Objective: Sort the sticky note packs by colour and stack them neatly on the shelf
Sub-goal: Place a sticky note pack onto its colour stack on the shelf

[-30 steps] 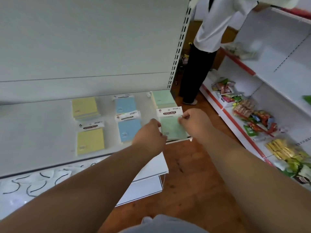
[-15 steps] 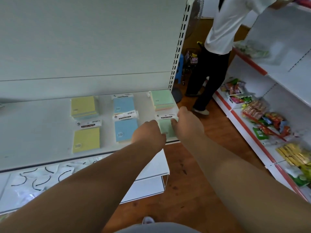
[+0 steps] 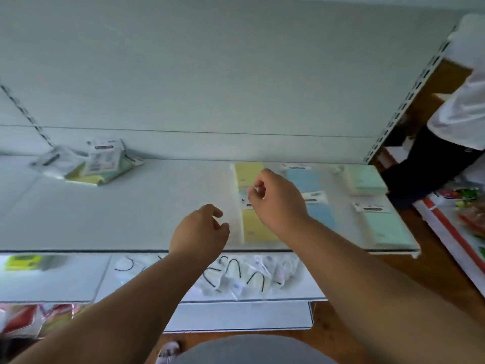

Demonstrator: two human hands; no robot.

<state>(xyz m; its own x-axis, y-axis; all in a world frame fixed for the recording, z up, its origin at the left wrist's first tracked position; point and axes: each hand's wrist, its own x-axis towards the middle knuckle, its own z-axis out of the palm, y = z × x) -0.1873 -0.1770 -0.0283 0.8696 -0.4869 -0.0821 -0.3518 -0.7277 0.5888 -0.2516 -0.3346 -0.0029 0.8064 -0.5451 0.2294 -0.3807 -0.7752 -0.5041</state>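
**Hovering empty-handed over the sorted packs**

Reaching out over the white shelf [image 3: 131, 219], both bare hands hang above it in the head view with nothing in them. The left hand [image 3: 199, 232] sits near the shelf's front edge, its fingers [image 3: 216, 212] loosely curled and apart. The right hand [image 3: 275, 203] is higher and further in, over the yellow packs [image 3: 256, 229], fingers bent with thumb and forefinger close together but gripping nothing.

On the right half of the shelf the packs lie in three columns, each two deep: yellow at left, partly hidden by the right hand, blue packs [image 3: 304, 179] in the middle, green packs [image 3: 385, 227] nearest the shelf's right end. Well apart, at the back left of the shelf, an unsorted heap of packs [image 3: 91, 164] leans together, yellow and green showing under white labels.

Below, a lower shelf [image 3: 105, 279] carries clear bags with dark curved items. At the right edge another person [image 3: 462, 119] in a white top stands by the next rack.
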